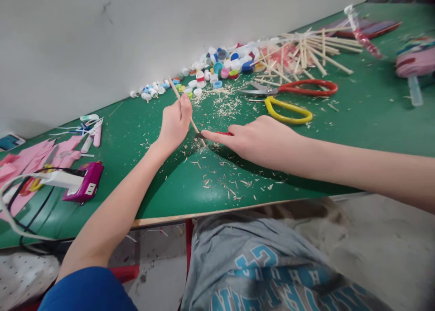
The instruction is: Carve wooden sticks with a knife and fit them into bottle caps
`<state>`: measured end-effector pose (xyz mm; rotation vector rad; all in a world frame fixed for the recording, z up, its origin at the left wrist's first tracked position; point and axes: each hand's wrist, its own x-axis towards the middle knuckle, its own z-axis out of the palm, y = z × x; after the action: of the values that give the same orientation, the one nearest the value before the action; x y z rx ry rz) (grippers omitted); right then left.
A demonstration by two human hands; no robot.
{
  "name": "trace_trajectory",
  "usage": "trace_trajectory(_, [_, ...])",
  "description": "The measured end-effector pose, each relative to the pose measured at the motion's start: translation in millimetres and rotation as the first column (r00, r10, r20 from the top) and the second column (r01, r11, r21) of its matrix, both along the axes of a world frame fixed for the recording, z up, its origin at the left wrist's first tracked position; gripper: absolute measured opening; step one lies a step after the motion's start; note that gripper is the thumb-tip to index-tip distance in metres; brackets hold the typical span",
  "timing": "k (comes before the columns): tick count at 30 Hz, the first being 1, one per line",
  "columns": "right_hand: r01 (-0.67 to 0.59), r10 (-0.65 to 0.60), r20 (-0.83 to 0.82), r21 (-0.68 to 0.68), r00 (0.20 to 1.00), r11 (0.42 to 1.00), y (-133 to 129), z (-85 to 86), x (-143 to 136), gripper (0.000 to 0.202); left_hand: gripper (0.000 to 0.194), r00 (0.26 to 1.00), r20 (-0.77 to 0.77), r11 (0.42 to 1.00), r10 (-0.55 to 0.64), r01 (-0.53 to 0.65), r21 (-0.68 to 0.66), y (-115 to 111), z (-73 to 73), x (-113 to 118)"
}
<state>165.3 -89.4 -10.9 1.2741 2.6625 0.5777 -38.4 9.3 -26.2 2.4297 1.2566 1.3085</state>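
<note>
One thin stick [194,125] slants from the left hand [176,120], gripped firmly, its near end by the green table [163,166], apparently for support; the right hand [254,141] grasps a small knife [200,135] against it, forefinger extended, seemingly for control.

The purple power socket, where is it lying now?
In the head view, the purple power socket lies on the green table at the left, between the pink sheets and the left forearm, with a white plug in it.
</note>
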Motion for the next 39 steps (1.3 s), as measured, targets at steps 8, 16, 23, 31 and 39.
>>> trace_trajectory(8, [-0.081,0.080,0.062,0.015,0.995,0.997,-5,-3.0,-1,0.076,0.075,0.998,-0.069,0.999,-0.008,0.011,0.047,-7,3.8,10])
trace_trajectory(16, [-0.007,0.006,0.013,0.069,1.000,0.998,5,-8.1,10,0.076,0.075,0.999,-0.032,0.997,0.034,-0.031,0.069,7,0.9,-4])
trace_trajectory(23, [-0.051,0.056,-0.042,0.111,0.998,0.993,11,-9.3,8,0.070,0.072,0.997,0.023,0.995,0.076,-0.077,0.057,9,-2.9,-1])
trace_trajectory(31, [-0.082,0.091,-0.083,0.111,0.992,0.990,12,-9.1,7,0.069,0.064,0.993,0.065,0.995,0.098,-0.098,-0.007,11,-5.0,-2])
trace_trajectory(39, [-0.058,0.055,0.028,0.149,0.998,0.987,13,-6.2,-5,0.069,0.064,0.996,0.063,0.997,0.070,-0.069,-0.023,10,-3.5,0])
